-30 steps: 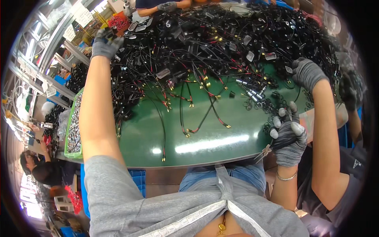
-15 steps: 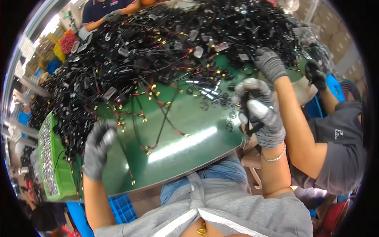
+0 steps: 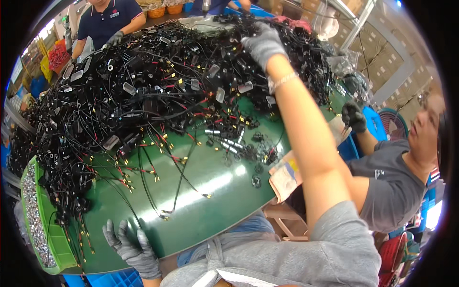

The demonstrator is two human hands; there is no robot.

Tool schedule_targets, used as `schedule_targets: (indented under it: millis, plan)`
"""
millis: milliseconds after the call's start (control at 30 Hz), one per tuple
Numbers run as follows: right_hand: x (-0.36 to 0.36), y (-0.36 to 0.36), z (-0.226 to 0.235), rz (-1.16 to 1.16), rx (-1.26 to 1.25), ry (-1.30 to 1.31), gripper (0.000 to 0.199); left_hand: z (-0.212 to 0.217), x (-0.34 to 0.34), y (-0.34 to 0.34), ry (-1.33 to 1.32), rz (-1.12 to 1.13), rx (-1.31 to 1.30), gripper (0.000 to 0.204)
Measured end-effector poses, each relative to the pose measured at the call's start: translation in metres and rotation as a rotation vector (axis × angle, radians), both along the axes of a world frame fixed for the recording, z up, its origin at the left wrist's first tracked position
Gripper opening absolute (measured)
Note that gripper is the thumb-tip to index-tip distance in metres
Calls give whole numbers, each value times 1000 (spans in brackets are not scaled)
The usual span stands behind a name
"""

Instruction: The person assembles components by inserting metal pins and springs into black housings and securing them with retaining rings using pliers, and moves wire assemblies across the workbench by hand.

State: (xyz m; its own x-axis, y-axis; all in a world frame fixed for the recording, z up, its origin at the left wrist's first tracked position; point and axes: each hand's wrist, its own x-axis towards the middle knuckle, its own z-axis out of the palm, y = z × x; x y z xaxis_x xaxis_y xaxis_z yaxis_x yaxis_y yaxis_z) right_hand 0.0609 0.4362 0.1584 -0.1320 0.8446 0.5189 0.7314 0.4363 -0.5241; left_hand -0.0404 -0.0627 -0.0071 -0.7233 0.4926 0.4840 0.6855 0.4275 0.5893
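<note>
My right hand (image 3: 266,46), in a grey knit glove, is stretched far out over the heap of black cables and parts (image 3: 158,86). Its thumb and fingers look apart at the heap's upper right, and nothing shows held; the fingertips are partly lost against the dark parts. Near the table's front edge my left hand (image 3: 135,248), also gloved, rests with spread fingers and holds nothing. A thin black cable (image 3: 125,198) ends close to its fingertips. Cables with red sleeves and brass-coloured ends (image 3: 165,214) trail onto the green tabletop (image 3: 210,186).
Silvery cylinders (image 3: 224,143) and black rings (image 3: 256,182) lie right of centre. A green bin (image 3: 52,239) of small shiny pieces stands at left. At right sits a co-worker (image 3: 392,172) with a gloved hand (image 3: 353,116); another person (image 3: 107,24) works across the table.
My right hand has swung from near the front right to the far heap; the black part it held no longer shows in it. My left hand has drawn back toward the front edge, fingers spreading.
</note>
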Motion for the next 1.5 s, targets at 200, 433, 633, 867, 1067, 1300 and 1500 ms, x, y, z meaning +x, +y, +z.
schedule_targets:
  millis: [200,433,633,867,1067,1300,1500]
  plan:
    - [-15,100,79,-208,62,-912,63,1,-4,-9,262,109,-294,39]
    - [-18,211,65,-9,-297,-931,74,13,-17,11,261,134,-339,36]
    - [-38,159,85,-197,-497,-1010,88,11,-21,13,231,117,-356,33]
    - [27,228,48,-73,119,-1213,57,9,-23,17,237,85,-306,31]
    - [84,269,24,-216,34,-816,43,-9,-15,-1,57,69,-302,29]
    - [63,179,14,-230,-27,-935,31,-2,-12,-2,64,86,-285,26]
    - [97,190,27,-10,-3,-844,38,-12,-13,-2,26,71,-251,25]
